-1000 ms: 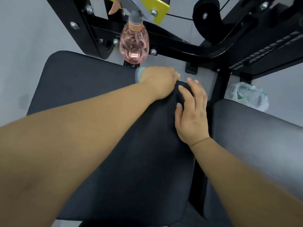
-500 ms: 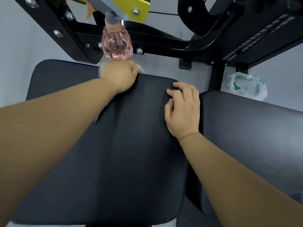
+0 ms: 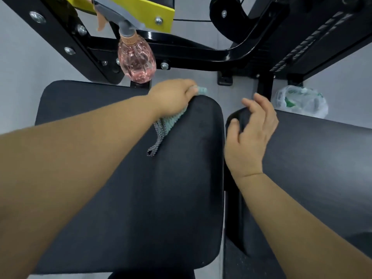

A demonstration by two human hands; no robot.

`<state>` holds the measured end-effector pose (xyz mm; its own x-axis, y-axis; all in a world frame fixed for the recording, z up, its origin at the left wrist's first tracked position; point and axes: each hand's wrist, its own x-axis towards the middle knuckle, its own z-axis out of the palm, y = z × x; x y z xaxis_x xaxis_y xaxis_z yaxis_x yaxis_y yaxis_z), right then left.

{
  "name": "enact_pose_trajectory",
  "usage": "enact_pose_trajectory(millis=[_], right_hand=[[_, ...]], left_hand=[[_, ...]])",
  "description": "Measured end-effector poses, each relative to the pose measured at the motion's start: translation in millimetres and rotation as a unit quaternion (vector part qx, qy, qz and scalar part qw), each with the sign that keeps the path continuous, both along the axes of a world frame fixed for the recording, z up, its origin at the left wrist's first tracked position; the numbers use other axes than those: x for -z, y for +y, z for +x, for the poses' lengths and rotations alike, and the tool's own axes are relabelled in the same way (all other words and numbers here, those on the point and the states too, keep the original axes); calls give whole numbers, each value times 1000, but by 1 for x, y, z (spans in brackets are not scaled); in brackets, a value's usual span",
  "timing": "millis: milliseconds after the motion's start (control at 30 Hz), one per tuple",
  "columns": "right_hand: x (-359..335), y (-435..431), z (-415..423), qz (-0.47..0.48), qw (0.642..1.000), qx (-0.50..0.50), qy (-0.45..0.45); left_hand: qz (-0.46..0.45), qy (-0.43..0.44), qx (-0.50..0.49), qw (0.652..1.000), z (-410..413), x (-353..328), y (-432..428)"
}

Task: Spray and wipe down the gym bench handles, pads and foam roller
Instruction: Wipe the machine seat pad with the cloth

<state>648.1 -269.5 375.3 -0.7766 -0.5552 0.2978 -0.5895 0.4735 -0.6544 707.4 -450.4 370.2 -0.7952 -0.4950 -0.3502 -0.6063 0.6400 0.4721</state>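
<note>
Pad (image 3: 141, 188) nearest, second pad (image 3: 322, 158) just beside, right. Left hand (image 3: 173, 97) clenches teal cloth (image 3: 169, 121) on first pad's far edge. Right hand (image 3: 251, 137) slack, holding nothing, at second pad's corner. Beyond, pink spray bottle (image 3: 136, 61) hangs from black frame (image 3: 201, 55).

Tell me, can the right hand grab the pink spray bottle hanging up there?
Probably yes. The right hand holds nothing, and the spray bottle hangs in the open from the black frame. It would have to reach across past the left hand, which grips the cloth just below the bottle.
</note>
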Motion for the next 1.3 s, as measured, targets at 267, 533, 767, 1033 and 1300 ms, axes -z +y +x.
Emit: enact_pose_trajectory(millis=[267, 533, 767, 1033, 1300], right_hand=[[30, 79, -25, 161, 981, -65, 84], [35, 80, -25, 107, 988, -49, 98], [35, 81, -25, 103, 990, -51, 81], [35, 81, -25, 92, 992, -56, 58], [36, 84, -25, 95, 991, -62, 76]], left_hand=[[-178, 25, 196, 964, -41, 1, 83], [-209, 30, 335, 918, 5, -4, 130], [-219, 150, 370, 890, 75, 10, 182], [-289, 48, 247, 924, 27, 8, 164], [-265, 142, 213, 930, 106, 20, 264]])
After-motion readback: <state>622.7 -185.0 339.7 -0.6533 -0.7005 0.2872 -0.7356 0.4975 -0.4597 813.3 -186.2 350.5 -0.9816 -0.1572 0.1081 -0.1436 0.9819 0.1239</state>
